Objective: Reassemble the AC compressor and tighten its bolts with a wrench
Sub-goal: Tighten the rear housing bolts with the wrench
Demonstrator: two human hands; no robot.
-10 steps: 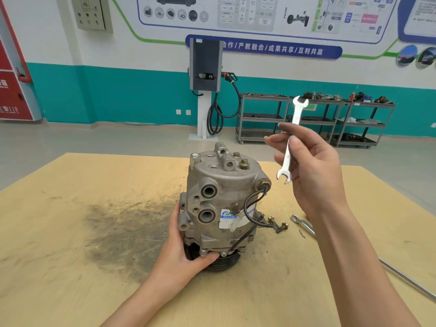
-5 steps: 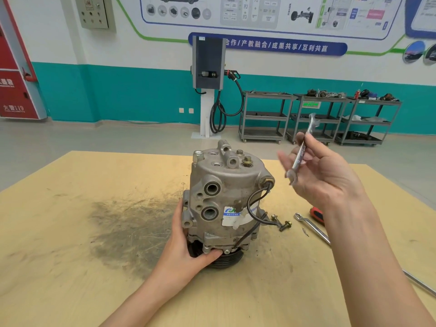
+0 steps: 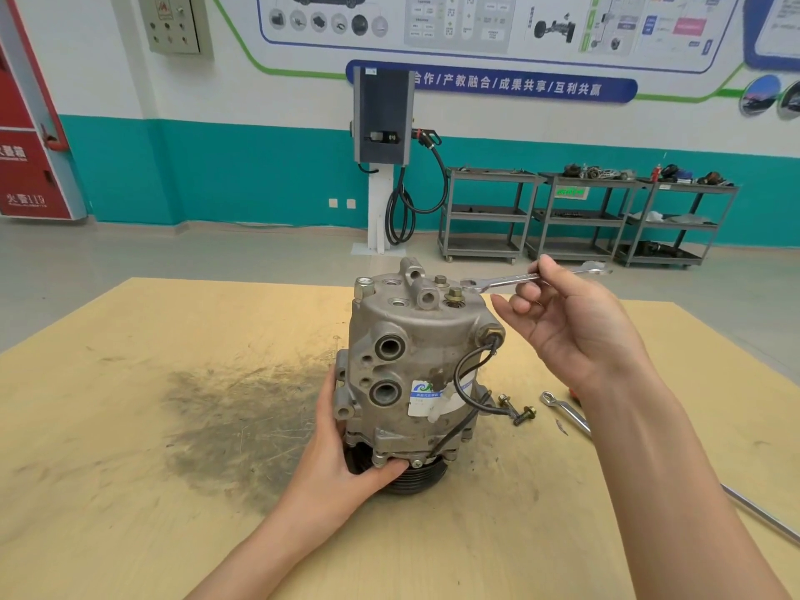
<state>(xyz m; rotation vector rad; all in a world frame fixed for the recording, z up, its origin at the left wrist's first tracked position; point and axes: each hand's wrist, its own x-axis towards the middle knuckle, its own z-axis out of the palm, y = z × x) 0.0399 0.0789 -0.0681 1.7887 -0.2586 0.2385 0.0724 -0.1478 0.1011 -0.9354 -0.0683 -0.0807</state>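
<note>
Steel wrench (image 3: 526,279) in right hand (image 3: 575,331), left hand (image 3: 342,456) gripping compressor (image 3: 415,370)

The AC compressor (image 3: 415,361) has a dull grey cast-metal housing, rough and grimy, with a glossy paper label (image 3: 426,394) and black rubber-coated wire (image 3: 465,374). The open-end wrench (image 3: 519,280) is bright polished steel. The tabletop (image 3: 130,469) is matt pale wood, smudged with dark grease.

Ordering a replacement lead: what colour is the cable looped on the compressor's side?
Black: the cable shows best in the head view, the only one.
</note>
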